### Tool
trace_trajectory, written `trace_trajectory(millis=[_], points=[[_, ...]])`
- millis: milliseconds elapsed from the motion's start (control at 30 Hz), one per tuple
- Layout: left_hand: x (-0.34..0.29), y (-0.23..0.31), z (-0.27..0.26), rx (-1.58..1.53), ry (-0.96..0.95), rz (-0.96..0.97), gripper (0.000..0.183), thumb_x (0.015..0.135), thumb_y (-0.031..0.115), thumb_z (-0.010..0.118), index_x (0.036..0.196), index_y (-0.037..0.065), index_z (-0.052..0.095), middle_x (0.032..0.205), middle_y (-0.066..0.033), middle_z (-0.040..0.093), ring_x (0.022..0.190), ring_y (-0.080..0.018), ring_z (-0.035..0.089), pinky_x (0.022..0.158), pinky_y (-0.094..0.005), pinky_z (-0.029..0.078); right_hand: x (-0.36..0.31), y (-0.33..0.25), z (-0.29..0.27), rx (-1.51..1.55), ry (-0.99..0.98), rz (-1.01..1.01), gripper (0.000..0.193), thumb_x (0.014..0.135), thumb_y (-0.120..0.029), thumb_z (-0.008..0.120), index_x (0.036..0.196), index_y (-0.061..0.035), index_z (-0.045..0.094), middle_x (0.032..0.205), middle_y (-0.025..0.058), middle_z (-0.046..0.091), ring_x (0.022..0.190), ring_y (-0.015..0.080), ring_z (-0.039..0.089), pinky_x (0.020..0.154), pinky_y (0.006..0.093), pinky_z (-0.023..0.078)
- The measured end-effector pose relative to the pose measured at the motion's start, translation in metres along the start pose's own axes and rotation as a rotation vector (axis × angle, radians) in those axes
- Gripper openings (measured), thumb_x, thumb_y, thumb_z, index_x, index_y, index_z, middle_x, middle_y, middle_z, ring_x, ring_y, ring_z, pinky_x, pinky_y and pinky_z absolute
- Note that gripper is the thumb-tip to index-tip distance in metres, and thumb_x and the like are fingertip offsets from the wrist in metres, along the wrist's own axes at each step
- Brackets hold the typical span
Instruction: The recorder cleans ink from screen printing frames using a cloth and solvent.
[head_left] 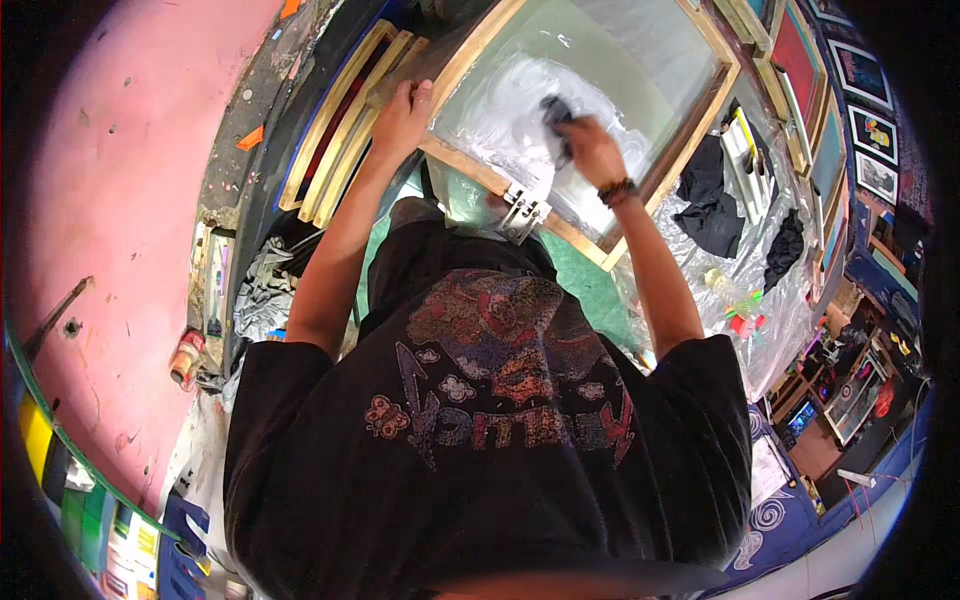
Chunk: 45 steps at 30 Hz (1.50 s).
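A wooden screen-printing frame [480,58] is tilted up before me, with white liquid [500,105] smeared over its pale mesh. My left hand [403,118] is on the frame's left side, its fingers curled over the wood. With my right hand [592,150] I press a crumpled black cloth [557,118] into the white smear on the mesh; my fingers are closed on the cloth and slightly blurred. A metal hinge clamp [523,212] grips the frame's near edge.
Several wooden frames [350,120] stand at the left. On the right, a plastic-covered surface [690,270] carries black cloths [712,195], white-and-yellow strips [745,165] and a clear bottle [735,295]. A can [187,357] stands by the pink wall [120,200].
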<state>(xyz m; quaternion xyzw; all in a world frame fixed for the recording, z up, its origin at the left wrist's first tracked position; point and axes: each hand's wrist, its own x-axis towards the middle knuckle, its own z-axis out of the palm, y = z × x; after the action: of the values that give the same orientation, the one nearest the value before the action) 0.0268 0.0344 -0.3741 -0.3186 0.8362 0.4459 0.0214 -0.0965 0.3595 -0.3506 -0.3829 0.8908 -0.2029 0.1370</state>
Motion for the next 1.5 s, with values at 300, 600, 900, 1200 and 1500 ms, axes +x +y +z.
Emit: trace_trajectory(millis=[300, 600, 900, 1200, 1500], points=[[-0.002, -0.005, -0.001, -0.05, -0.038, 0.018, 0.062, 0.102, 0.058, 0.038, 0.128, 0.005, 0.056, 0.118, -0.0256, 0.067, 0.113, -0.0449, 0.062, 0.095, -0.0495, 0.047, -0.007, -0.037, 0.026, 0.178, -0.017, -0.187, 0.036, 0.08, -0.003, 0.062, 0.114, -0.0113, 0.07, 0.109, 0.0129, 0.063, 0.099, 0.0325, 0.065, 0.087, 0.0407, 0.055], [0.0, 0.003, 0.003, -0.029, -0.031, 0.045, 0.062, 0.102, 0.058, 0.037, 0.126, 0.004, 0.057, 0.116, -0.0259, 0.067, 0.111, -0.045, 0.062, 0.094, -0.049, 0.047, 0.052, -0.002, 0.022, -0.045, 0.209, -0.023, 0.036, 0.08, -0.003, 0.063, 0.114, -0.013, 0.072, 0.112, 0.0147, 0.066, 0.103, 0.0351, 0.064, 0.089, 0.0424, 0.055], [0.001, 0.0, 0.002, -0.056, -0.019, 0.07, 0.06, 0.103, 0.056, 0.039, 0.122, 0.002, 0.058, 0.11, -0.0274, 0.068, 0.107, -0.0458, 0.063, 0.091, -0.0493, 0.048, 0.062, 0.021, -0.004, -0.095, 0.211, 0.128, 0.032, 0.084, -0.003, 0.058, 0.111, -0.0116, 0.072, 0.106, 0.0141, 0.065, 0.097, 0.0364, 0.064, 0.083, 0.0447, 0.055], [-0.005, 0.004, -0.003, -0.051, -0.004, 0.025, 0.06, 0.102, 0.055, 0.04, 0.121, 0.002, 0.059, 0.109, -0.0267, 0.069, 0.106, -0.0453, 0.064, 0.09, -0.0493, 0.049, 0.071, 0.041, 0.0, -0.096, 0.254, 0.048, 0.027, 0.082, -0.003, 0.062, 0.107, -0.0081, 0.073, 0.104, 0.0129, 0.066, 0.093, 0.0347, 0.065, 0.082, 0.0433, 0.055], [-0.003, -0.001, -0.005, -0.056, 0.028, 0.072, 0.056, 0.103, 0.053, 0.043, 0.119, 0.002, 0.059, 0.107, -0.0255, 0.069, 0.104, -0.0447, 0.065, 0.088, -0.0493, 0.049, 0.109, 0.041, 0.002, -0.094, 0.18, -0.127, 0.03, 0.087, -0.006, 0.057, 0.112, -0.0105, 0.073, 0.111, 0.0125, 0.066, 0.102, 0.0354, 0.063, 0.089, 0.0447, 0.053]])
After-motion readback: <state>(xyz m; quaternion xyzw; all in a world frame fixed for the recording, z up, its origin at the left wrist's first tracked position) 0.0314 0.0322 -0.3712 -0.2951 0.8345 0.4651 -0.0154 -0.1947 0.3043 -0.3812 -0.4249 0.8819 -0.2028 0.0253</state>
